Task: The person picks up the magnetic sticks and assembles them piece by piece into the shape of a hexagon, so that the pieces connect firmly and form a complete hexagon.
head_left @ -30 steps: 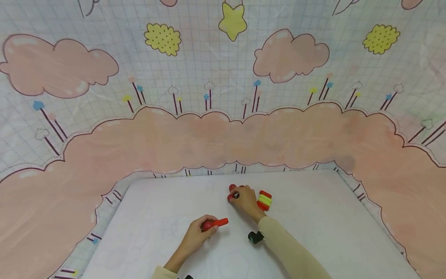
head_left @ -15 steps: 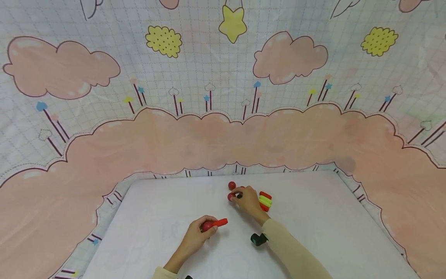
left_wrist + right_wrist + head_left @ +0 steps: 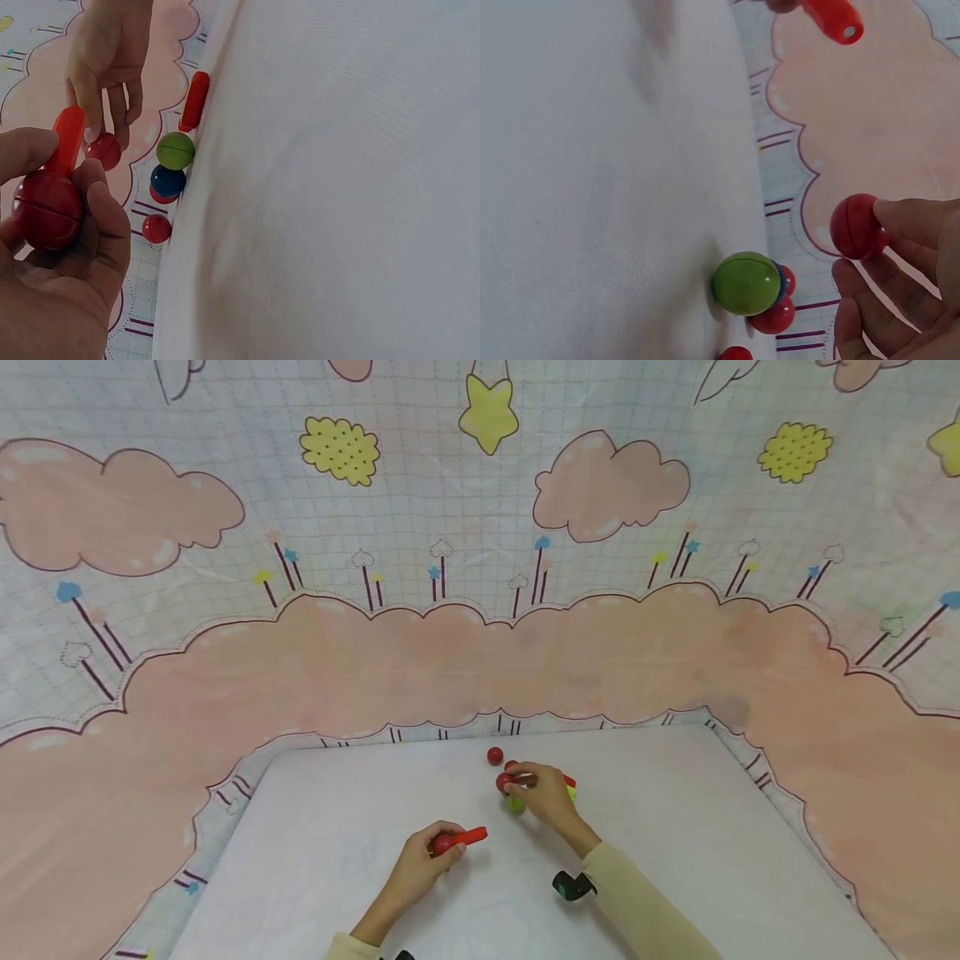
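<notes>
My left hand [image 3: 420, 864] grips a red maraca [image 3: 46, 210], with its handle [image 3: 471, 836] pointing right and the thumb lying along it. In the head view my right hand [image 3: 549, 797] is farther off to the right, pinching a red ball [image 3: 853, 226] between thumb and fingers. The left wrist view shows this ball [image 3: 105, 151] held above the table. Beneath and beside the right hand, a green ball [image 3: 175, 151], a blue ball [image 3: 168, 181] and red balls [image 3: 157, 229] rest on the white table.
Red and yellow handles [image 3: 571, 787] lie on the white table [image 3: 337, 810] just beyond the right hand, partly hidden by it. One red ball [image 3: 495, 756] sits nearest the table's far edge. A cloud-patterned cloth [image 3: 420, 668] hangs behind and around.
The right hand has lifted a red ball from the table and shifted slightly right, uncovering the green ball and now covering part of the handles. The left hand keeps its hold on the maraca.
</notes>
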Demonstrator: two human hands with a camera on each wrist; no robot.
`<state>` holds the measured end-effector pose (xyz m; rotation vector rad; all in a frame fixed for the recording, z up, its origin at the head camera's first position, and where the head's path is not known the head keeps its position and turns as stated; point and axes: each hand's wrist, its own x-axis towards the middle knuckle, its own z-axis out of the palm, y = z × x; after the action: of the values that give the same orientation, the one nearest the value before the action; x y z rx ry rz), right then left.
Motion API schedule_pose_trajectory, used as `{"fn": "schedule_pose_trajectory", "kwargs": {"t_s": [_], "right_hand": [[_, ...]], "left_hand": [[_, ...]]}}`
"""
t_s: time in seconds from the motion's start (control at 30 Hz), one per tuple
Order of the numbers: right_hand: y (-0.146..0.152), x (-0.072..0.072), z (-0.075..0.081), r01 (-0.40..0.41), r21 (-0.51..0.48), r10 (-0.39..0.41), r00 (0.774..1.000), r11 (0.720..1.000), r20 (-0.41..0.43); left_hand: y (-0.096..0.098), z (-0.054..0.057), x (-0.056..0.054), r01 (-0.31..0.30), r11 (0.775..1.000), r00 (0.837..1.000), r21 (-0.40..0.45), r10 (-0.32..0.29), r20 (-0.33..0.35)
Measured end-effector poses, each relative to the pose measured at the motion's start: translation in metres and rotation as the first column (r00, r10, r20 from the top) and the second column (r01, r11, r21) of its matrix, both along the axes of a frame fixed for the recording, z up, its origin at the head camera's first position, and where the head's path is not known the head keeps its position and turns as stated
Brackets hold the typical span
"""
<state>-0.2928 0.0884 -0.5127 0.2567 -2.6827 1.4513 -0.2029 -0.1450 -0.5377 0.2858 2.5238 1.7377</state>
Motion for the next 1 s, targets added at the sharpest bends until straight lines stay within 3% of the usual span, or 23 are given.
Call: {"fn": "schedule_pose_trajectory", "kwargs": {"t_s": [0.3,0.73,1.0], "right_hand": [[0.011,0.019,0.002,-0.022,-0.088,0.014,0.996,0.996,-0.093],[0.021,0.051,0.005,-0.056,-0.135,0.052,0.998,0.989,-0.033],[0.023,0.061,0.006,-0.104,-0.166,0.104,0.995,0.981,-0.007]], "left_hand": [[0.001,0.002,-0.002,-0.001,1.0,1.0,-0.002,0.001,-0.007],[0.011,0.007,-0.005,-0.002,1.0,1.0,0.018,0.003,-0.017],[0.019,0.011,-0.006,-0.003,1.0,1.0,0.002,0.003,0.028]]}}
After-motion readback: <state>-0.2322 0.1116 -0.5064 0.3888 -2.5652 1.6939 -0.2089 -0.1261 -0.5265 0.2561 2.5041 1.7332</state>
